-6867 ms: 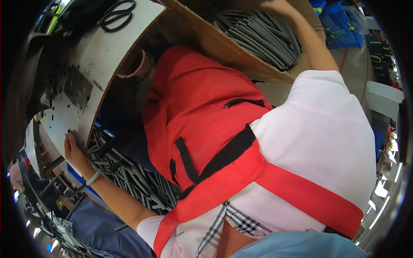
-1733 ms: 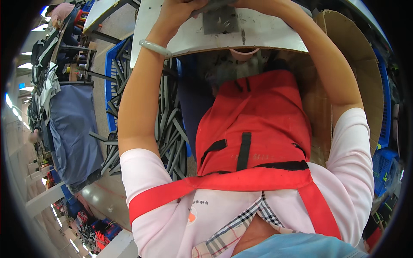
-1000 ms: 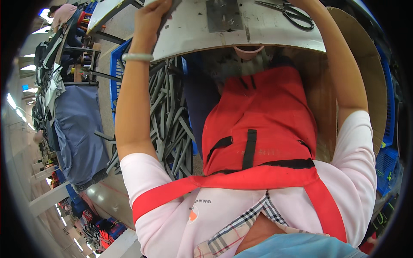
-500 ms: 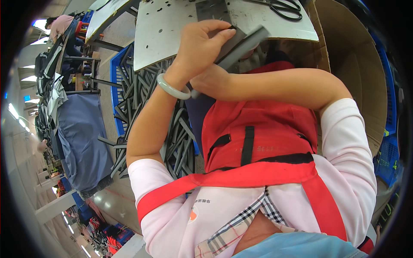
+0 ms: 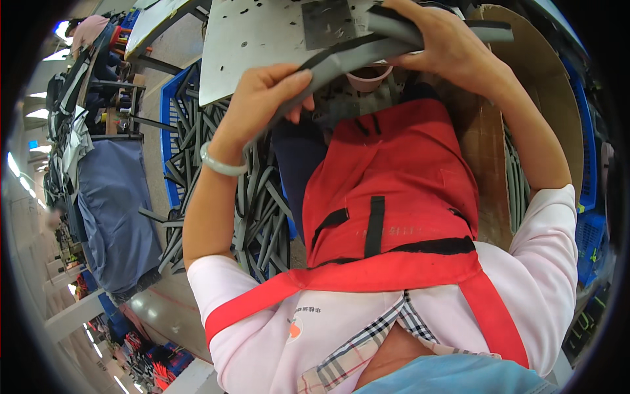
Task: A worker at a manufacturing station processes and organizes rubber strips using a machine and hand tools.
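A long grey tube-like strip with a black edge (image 5: 348,58) stretches in a bend between my two hands, over the near edge of the white table. My left hand (image 5: 272,88), with a pale bangle on its wrist, is closed round its lower left end. My right hand (image 5: 446,43) grips it farther up, together with more grey strip that sticks out on both sides of the fingers. I cannot tell how many pieces the right hand holds, as they overlap there.
A blue crate (image 5: 172,141) at the left is heaped with grey strips (image 5: 262,217). The white table (image 5: 256,46) carries a dark square plate (image 5: 328,25) and black scraps. A pink bowl (image 5: 369,79) sits below its edge. A cardboard box (image 5: 548,98) on the right holds more strips.
My hands were crossed close together at the table edge. Now they are apart, the right one up and to the right, the left one lower left, with the strip stretched between them.
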Available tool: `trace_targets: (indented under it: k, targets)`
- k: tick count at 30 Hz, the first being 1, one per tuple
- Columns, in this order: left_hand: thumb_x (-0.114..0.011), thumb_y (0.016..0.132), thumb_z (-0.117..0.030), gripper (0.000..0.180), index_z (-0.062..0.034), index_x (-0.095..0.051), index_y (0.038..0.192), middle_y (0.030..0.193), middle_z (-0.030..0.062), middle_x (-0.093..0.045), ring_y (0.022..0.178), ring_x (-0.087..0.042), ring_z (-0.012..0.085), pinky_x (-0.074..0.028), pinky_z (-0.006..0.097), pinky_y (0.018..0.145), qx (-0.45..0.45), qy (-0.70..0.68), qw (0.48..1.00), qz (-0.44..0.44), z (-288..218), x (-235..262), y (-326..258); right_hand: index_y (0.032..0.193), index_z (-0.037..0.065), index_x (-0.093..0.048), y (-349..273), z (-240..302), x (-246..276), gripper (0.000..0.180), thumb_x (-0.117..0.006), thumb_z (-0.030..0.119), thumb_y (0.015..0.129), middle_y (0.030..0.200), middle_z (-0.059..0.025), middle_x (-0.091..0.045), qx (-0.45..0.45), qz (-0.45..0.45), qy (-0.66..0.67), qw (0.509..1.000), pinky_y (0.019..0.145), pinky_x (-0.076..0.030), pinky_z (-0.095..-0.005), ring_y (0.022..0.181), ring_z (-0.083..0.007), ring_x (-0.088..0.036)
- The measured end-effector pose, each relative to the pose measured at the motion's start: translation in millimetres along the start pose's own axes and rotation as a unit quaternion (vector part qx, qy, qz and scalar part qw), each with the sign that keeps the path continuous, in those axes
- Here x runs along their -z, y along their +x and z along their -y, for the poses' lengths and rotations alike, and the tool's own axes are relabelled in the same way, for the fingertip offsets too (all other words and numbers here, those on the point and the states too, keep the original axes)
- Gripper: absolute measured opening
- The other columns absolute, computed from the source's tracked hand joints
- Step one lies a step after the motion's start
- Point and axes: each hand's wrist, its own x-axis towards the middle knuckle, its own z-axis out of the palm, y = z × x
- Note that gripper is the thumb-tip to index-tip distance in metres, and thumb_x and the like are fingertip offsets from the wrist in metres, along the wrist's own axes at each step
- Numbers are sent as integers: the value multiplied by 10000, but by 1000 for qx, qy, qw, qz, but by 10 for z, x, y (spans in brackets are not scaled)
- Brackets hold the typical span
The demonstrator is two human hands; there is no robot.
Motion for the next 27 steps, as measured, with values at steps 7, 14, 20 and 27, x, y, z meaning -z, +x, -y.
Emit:
trace_targets:
  k: [7,14,20,27]
  targets:
    - [-707,868,-267,325,6,-721,1044,594,-8,-576,495,-447,37,-338,199,460,-79,118,980,-138,-115,141,527,1072,-33,-563,268,-302,-73,500,-764,302,760,957,-245,-621,-21,-59,-83,995,832,-478,-450,964,-401,-601]
    - [-725,859,-210,305,29,-713,1048,648,18,-602,521,-507,52,-349,198,454,-53,39,984,-167,-47,305,769,1189,-63,-553,565,-518,-188,629,-750,351,759,990,-266,-641,-7,-88,-88,992,812,-494,-448,965,-411,-619]
    - [-683,900,-232,305,2,-704,1093,615,-9,-565,491,-433,28,-318,179,461,-42,45,983,-176,-36,355,857,1227,-66,-543,674,-579,-198,664,-753,354,757,1030,-278,-641,-18,-83,-79,993,820,-501,-444,979,-412,-625]
    - [-670,899,-219,274,5,-714,1050,647,20,-589,505,-457,48,-338,195,467,-70,34,984,-161,-34,474,994,1230,-63,-553,808,-749,-229,675,-772,352,745,1062,-277,-640,27,-148,-99,984,835,-502,-434,1006,-406,-621]
